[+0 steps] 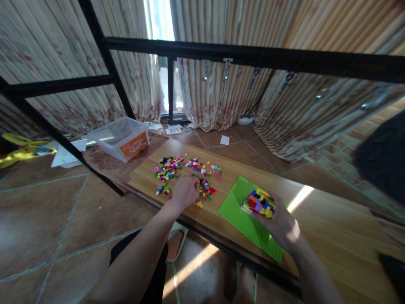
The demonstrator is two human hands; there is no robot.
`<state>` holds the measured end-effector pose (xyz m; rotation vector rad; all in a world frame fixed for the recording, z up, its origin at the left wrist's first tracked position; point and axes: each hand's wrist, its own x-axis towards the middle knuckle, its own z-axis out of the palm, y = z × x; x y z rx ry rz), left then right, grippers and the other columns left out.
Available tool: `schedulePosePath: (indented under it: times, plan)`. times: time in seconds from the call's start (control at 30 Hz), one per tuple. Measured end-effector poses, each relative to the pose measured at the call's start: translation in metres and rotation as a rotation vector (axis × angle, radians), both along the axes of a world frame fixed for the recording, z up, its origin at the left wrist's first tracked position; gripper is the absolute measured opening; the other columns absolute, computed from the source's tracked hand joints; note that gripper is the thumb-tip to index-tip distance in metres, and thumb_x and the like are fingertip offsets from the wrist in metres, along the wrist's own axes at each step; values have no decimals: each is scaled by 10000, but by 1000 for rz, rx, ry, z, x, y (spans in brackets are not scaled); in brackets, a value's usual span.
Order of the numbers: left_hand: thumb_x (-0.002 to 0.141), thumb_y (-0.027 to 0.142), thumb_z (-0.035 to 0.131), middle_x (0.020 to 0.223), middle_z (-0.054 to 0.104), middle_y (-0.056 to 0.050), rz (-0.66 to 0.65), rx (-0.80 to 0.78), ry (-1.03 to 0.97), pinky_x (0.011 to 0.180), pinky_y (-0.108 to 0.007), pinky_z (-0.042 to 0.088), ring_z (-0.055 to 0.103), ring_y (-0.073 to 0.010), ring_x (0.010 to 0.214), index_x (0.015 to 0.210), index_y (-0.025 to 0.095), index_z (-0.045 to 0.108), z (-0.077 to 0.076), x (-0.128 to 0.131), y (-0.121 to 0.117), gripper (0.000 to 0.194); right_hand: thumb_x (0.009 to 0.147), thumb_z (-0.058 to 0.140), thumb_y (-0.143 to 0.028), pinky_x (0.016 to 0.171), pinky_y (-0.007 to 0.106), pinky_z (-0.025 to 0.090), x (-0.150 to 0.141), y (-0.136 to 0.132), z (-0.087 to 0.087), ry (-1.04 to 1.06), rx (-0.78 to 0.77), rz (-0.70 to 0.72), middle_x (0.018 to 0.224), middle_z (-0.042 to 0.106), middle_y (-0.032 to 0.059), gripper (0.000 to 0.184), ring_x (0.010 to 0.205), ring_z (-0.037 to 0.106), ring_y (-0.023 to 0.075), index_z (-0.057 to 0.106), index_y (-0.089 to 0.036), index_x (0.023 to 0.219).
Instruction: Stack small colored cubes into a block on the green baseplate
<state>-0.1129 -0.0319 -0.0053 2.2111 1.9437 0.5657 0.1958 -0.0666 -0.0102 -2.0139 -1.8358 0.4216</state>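
My left hand (186, 191) is down among the loose toy bricks (207, 189), its fingers curled together at the edge of a pile. Whatever lies between those fingertips is too small to make out. A bright green baseplate (234, 202) lies flat on the wooden board. Over it is a many-coloured block built of toy bricks (260, 203), its top a patchwork of yellow, red, purple, blue and black. My right hand (283, 223) grips this block from the right, with thumb at the near side and fingers behind. Whether the block touches the baseplate cannot be told.
More loose bricks (169, 168) spread over the left part of the wooden board (329, 223). A clear plastic box (109, 137) with an orange label stands beyond them at the left. A black metal rail (221, 50) crosses in front of the curtains (221, 97).
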Motion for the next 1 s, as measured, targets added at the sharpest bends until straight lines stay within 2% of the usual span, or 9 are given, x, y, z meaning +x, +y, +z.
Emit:
schedulePosePath:
  times: [0.23,0.63,0.83,1.0]
  plan:
    - [825,138,496,897,725,-91,-32,10,-10,931,-351,446,642,-223,918,885,159,728,1,3,0,240,661,600,-592,774,421,524,-8,-4,6,18,34,-22,1174,634,144,832,939,659,305,404,-180,1356]
    - [769,172,615,935,682,-54,-149,2,-62,968,-354,429,608,-205,950,923,214,726,-1,10,-3,194,667,601,-586,759,413,527,-4,-2,1,-15,56,-18,1181,630,135,820,943,658,301,397,-199,1360]
    - [812,149,552,880,680,-63,-115,10,-54,899,-331,453,608,-199,886,840,186,716,2,11,-1,171,659,631,-591,758,411,526,4,1,-4,-16,5,19,1180,628,148,868,940,663,303,363,-192,1381]
    - [833,157,509,919,683,-76,28,34,-31,871,-330,464,606,-210,894,862,174,701,3,4,3,194,661,630,-591,756,413,526,5,1,-5,-2,38,37,1189,620,144,850,944,661,302,366,-205,1370]
